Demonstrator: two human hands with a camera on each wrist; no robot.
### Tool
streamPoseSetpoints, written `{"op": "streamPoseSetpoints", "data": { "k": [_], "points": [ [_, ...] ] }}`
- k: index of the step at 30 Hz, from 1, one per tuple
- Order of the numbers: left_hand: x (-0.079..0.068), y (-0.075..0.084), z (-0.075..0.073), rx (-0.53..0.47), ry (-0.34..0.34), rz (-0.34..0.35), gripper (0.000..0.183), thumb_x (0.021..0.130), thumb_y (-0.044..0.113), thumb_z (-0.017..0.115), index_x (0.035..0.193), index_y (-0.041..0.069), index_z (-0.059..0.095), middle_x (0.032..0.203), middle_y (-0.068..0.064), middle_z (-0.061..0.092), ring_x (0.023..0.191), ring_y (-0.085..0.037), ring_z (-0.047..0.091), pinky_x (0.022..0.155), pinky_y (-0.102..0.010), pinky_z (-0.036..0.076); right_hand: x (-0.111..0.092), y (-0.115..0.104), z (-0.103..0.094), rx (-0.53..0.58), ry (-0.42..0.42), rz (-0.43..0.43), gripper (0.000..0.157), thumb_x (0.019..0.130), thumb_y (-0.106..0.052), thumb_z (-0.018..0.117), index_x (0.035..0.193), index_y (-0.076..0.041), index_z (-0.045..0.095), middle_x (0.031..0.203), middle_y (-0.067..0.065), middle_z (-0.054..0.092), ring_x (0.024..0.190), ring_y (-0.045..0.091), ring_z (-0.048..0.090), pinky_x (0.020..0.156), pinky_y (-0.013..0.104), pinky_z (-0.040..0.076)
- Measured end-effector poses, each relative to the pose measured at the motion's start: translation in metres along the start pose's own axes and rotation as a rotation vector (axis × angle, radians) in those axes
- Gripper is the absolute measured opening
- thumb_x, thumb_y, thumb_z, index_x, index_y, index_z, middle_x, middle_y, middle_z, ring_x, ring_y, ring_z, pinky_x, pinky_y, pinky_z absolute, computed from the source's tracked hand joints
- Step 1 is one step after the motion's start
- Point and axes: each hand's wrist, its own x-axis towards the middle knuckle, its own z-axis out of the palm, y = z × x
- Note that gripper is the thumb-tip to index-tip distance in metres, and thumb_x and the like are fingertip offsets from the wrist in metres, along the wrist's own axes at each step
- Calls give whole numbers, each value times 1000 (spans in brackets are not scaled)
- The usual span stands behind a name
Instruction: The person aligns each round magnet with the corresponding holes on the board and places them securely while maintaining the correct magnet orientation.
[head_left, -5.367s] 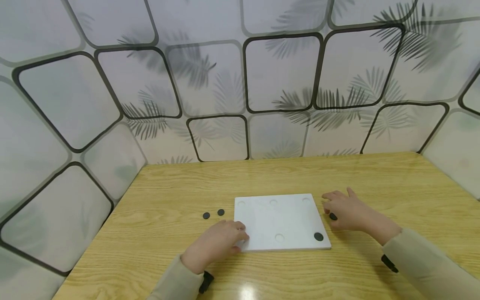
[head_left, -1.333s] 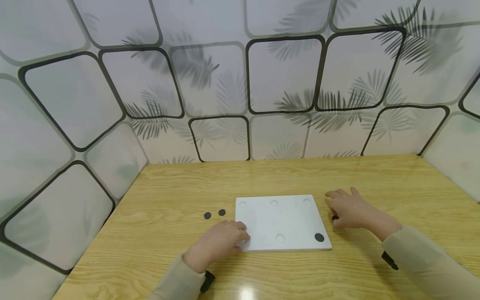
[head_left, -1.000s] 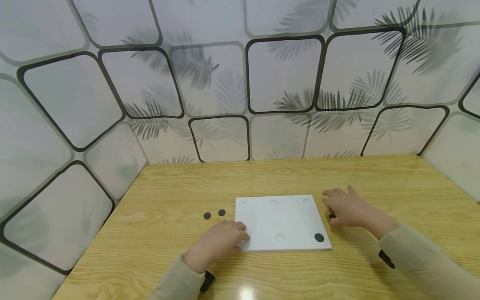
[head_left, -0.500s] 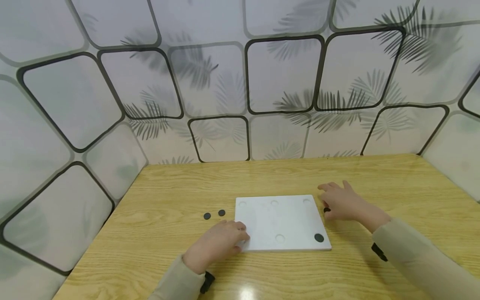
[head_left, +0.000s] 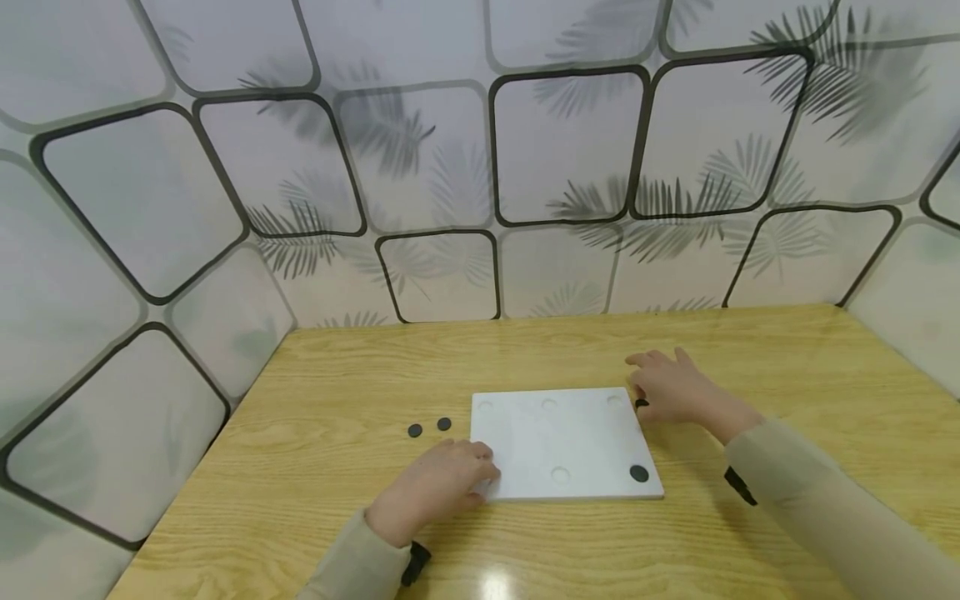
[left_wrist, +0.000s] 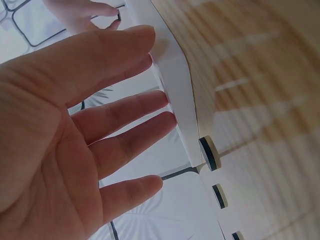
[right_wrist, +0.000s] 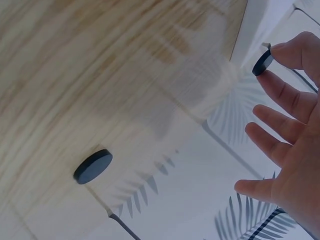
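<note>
A white board point(head_left: 558, 442) with round shallow recesses lies on the table. One black disc point(head_left: 639, 473) sits in its front right recess. My left hand point(head_left: 442, 479) rests at the board's front left corner, its fingers extended against the edge in the left wrist view. My right hand point(head_left: 671, 390) is beside the board's back right corner. It pinches another black disc point(right_wrist: 263, 62) between thumb and index finger, the other fingers spread. The front left recess is hidden behind my left hand.
Two loose black discs point(head_left: 429, 427) lie left of the board; the left wrist view shows a further disc point(left_wrist: 210, 153) near them. Another disc point(right_wrist: 93, 166) lies on the wooden table point(head_left: 360, 375) in the right wrist view. A patterned wall point(head_left: 555, 267) stands behind the table.
My right hand has moved left and toward the back along the board's right side, carrying the pinched disc. My left hand, the board and the loose discs have stayed put.
</note>
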Motion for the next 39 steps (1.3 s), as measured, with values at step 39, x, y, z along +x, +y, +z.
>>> {"op": "streamPoseSetpoints", "data": {
  "k": [39],
  "points": [
    [0, 1, 2, 13, -14, -12, 26, 70, 25, 74, 95, 21, 68, 101, 5, 59, 86, -11, 55, 74, -28, 45, 29, -19, 6, -11, -82, -5, 21, 71, -15, 66, 60, -16, 48, 123, 22, 45, 114, 42, 36, 86, 69, 17]
  ]
}}
